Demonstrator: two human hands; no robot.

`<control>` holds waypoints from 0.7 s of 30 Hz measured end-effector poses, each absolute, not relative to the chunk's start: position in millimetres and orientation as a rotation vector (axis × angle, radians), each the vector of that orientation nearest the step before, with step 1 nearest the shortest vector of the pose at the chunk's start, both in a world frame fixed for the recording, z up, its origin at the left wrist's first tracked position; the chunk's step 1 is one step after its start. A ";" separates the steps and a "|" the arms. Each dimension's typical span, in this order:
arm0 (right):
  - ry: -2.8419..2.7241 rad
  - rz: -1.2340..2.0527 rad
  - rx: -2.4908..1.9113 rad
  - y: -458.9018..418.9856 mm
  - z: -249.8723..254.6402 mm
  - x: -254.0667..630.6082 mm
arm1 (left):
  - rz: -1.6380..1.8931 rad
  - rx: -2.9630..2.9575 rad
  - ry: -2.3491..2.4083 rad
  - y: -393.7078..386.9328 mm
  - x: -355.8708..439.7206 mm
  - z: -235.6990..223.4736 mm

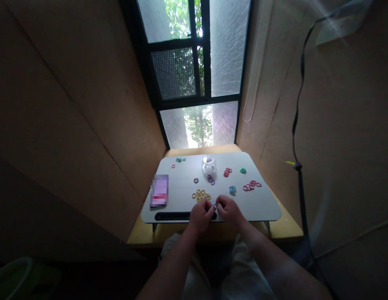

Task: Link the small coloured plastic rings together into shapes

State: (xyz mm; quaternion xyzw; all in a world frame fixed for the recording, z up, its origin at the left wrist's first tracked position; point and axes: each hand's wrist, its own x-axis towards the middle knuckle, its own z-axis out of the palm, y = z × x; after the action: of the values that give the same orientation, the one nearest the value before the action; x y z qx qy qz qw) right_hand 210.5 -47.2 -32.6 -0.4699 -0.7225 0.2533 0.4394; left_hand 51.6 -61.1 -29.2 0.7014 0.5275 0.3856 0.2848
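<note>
My left hand (200, 215) and my right hand (230, 211) meet over the front edge of the white lap table (181, 183). Pinched between their fingertips is a small greyish-blue ring (215, 206), which looks like a hair tie; the fingers partly cover it. Just beyond my left hand lies a cluster of yellow rings (201, 194). A pile of blue rings (232, 190) is beyond my right hand, with red rings (250, 186) to its right. Purple rings (211, 179) rest before a clear round jar (209, 166).
A pixelated pink-and-purple rectangle (159, 191) lies at the table's left. Green rings (178, 160) are at the back left, more green (243, 170) at the right. A black slot (171, 216) runs along the front. A dark cable (298, 125) hangs down the right wall.
</note>
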 end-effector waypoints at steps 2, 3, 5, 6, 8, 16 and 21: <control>-1.802 0.625 -1.168 -47.3 -31.8 210.8 | 1.040 1.889 1.415 -60.9 52.0 -29.6; -1.807 0.621 -1.164 -47.4 -31.2 211.0 | 1.042 1.895 1.421 -60.9 52.3 -29.4; -1.815 0.615 -1.157 -47.8 -30.1 211.5 | 1.047 1.903 1.438 -61.2 53.1 -28.2; -1.818 0.615 -1.155 -48.0 -29.8 211.8 | 1.050 1.904 1.444 -61.6 53.5 -27.4; -1.810 0.621 -1.166 -48.1 -30.1 212.1 | 1.062 1.900 1.452 -62.4 54.1 -25.7; -1.811 0.655 -1.139 -44.3 -38.3 214.2 | 1.066 1.870 1.423 -63.1 54.3 -24.7; -1.827 0.668 -1.126 -44.3 -36.6 215.9 | 1.049 1.909 1.450 -62.6 54.6 -23.6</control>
State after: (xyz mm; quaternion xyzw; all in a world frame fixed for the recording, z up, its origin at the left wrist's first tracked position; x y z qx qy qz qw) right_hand 215.9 -44.3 -36.6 -0.4516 -0.7330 0.2681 0.4322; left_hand 54.6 -62.6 -23.6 0.7046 0.5351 0.3872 0.2592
